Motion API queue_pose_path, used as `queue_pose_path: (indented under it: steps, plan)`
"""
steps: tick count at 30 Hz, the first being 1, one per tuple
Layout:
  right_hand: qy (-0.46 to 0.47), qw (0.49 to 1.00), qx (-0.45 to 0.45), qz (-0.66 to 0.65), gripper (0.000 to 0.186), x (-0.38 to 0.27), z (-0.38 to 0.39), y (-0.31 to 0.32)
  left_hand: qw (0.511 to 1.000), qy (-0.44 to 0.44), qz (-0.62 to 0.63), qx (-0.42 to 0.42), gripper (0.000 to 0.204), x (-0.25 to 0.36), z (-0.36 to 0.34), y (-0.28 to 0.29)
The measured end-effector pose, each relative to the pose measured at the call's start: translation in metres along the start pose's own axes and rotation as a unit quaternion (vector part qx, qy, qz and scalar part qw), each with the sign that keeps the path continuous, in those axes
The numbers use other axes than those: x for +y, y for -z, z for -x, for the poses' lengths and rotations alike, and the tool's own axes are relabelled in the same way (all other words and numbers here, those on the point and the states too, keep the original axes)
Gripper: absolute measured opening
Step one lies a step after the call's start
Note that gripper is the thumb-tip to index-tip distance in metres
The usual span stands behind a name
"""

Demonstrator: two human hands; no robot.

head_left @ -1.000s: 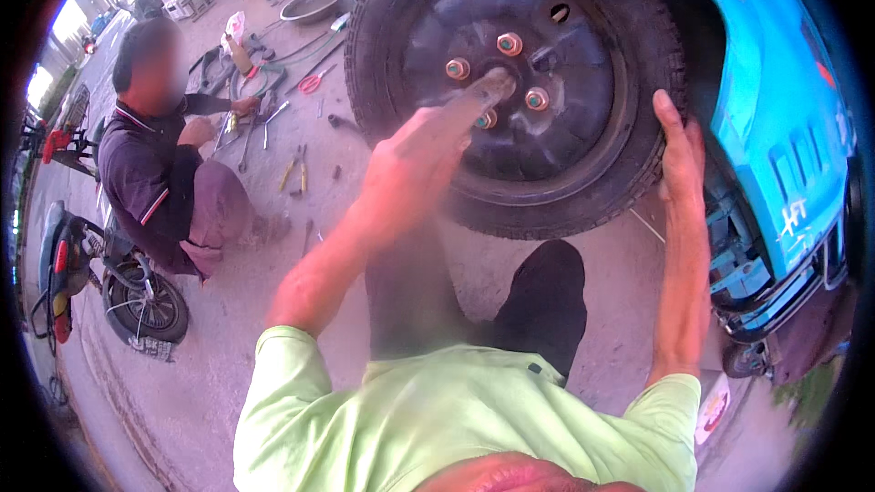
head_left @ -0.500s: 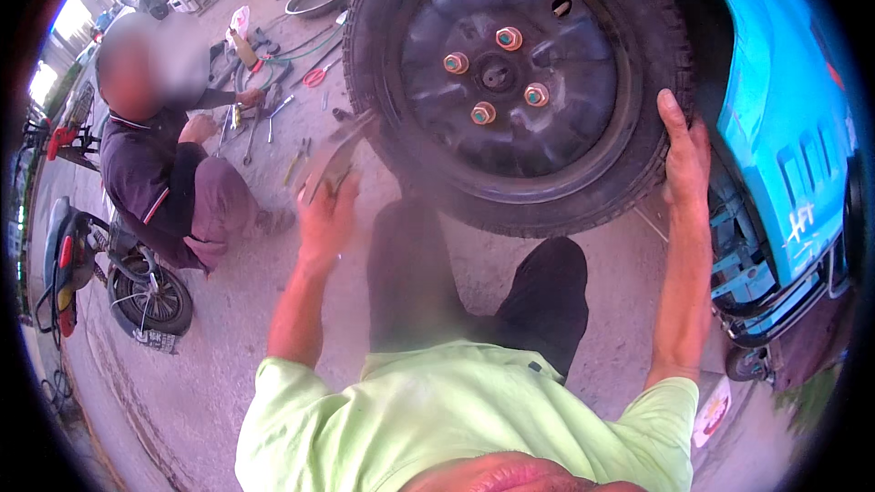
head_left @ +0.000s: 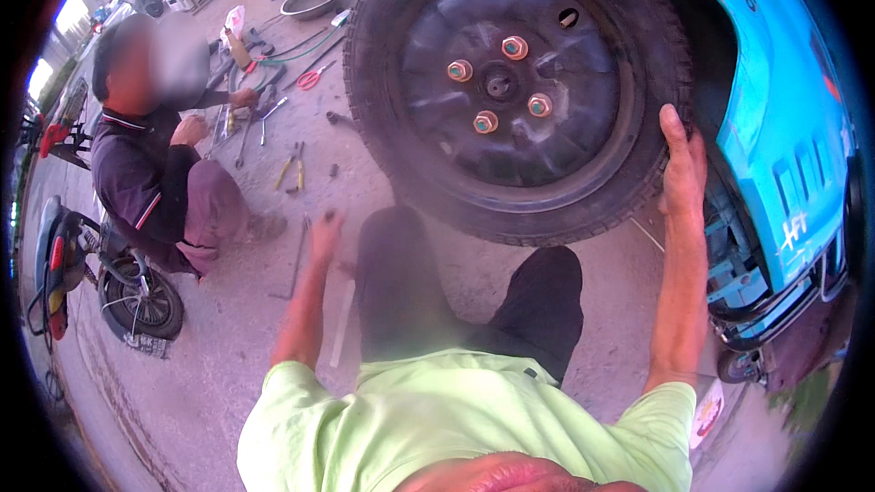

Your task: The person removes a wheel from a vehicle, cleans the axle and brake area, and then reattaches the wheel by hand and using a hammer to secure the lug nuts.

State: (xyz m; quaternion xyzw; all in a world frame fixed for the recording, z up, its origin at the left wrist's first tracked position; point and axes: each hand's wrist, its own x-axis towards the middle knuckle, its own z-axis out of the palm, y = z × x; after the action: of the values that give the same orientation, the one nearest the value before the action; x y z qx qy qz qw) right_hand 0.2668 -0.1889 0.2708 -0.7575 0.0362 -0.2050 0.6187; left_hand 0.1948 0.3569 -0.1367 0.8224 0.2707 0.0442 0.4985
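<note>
A large black wheel (head_left: 510,159) with a ribbed tyre stands in front of me, several copper-coloured nuts around its hub. My right hand (head_left: 684,164) grips the tyre's right edge, thumb along the rubber and fingers hidden behind. Low to the left, apart from the tyre, my left hand (head_left: 325,235) is closed in a fist; what it holds, if anything, I cannot make out. Beside it shows a thin dark L-shaped bar (head_left: 299,260). A pale blurred strip (head_left: 344,323) lies right of my left forearm.
A blue vehicle body (head_left: 784,128) borders the wheel on the right. At left a person (head_left: 146,164) squats among hand tools on the concrete. Pliers (head_left: 290,167), red-handled scissors (head_left: 310,79) and a metal basin (head_left: 312,2) lie beyond. A motorbike wheel (head_left: 141,301) stands at far left.
My left hand, which held a blurred bar-like tool by the tyre's left edge, has dropped lower and away from the tyre. My right hand keeps its place on the wheel.
</note>
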Motion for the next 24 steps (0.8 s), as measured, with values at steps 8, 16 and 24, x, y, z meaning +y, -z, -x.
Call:
queue_pose_path:
  steps: [8,16,24]
  plan:
    - [0.065,0.998,-0.011,0.0,0.089,0.004,-0.001,-0.004,0.783,-0.13,0.556,-0.249,0.068,0.329,-0.01,0.007]
    - [0.027,0.999,-0.03,0.005,0.09,-0.004,-0.006,0.002,0.844,-0.123,0.491,-0.177,0.055,0.335,0.005,-0.005]
    - [0.077,0.997,-0.02,0.009,0.091,0.007,-0.008,0.005,0.832,-0.147,0.503,-0.181,0.056,0.344,0.004,-0.002]
